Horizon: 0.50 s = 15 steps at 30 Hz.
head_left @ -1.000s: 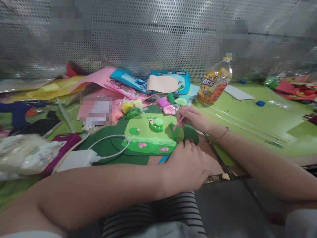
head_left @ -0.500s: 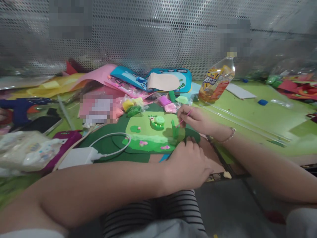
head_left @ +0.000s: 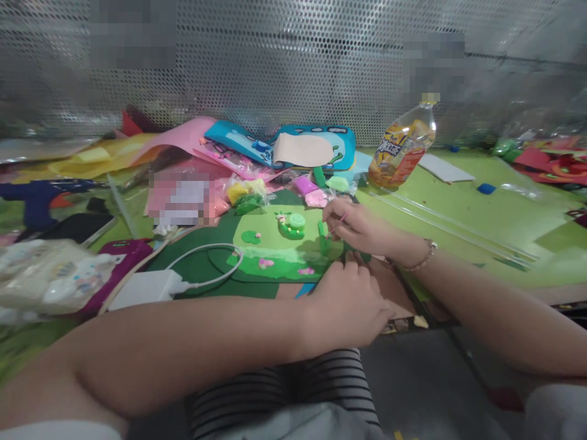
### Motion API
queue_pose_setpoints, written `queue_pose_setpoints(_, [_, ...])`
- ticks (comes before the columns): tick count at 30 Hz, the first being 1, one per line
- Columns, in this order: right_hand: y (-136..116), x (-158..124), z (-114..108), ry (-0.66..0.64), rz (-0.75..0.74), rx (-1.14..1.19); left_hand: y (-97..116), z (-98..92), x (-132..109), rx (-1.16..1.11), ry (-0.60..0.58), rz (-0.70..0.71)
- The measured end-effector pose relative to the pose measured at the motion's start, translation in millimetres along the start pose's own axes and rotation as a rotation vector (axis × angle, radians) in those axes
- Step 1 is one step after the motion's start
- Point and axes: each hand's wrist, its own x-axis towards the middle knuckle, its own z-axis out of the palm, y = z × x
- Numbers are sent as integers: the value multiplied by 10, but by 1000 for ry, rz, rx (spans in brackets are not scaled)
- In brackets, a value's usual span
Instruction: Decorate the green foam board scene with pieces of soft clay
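A green clay picture lies on the table before me, with a clay snail and small pink flowers on it. My right hand pinches a thin pink clay-modelling stick. The stick's tip is at an upright strip of green clay on the picture's right side; whether it touches cannot be made out. My left hand lies palm down at the picture's lower right corner, fingers stretched out, partly covering that corner.
A white charger with a cable reaches toward the picture's left edge. Behind are bagged clay pieces and a blue cartoon case. At right stand a plastic bottle and clear rods. A glue gun is at far left.
My right hand has shifted slightly left and down with the pink stick, nearer the upright green strip. My left hand stays where it was.
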Motion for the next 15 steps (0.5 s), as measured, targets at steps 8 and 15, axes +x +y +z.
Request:
queue_pose_setpoints(8, [1,-6,21,-18,77,127,1,2,-1,3,33,6])
queue_pose_setpoints(15, [1,2,36,-20,144,214,0,4,8,0,15,11])
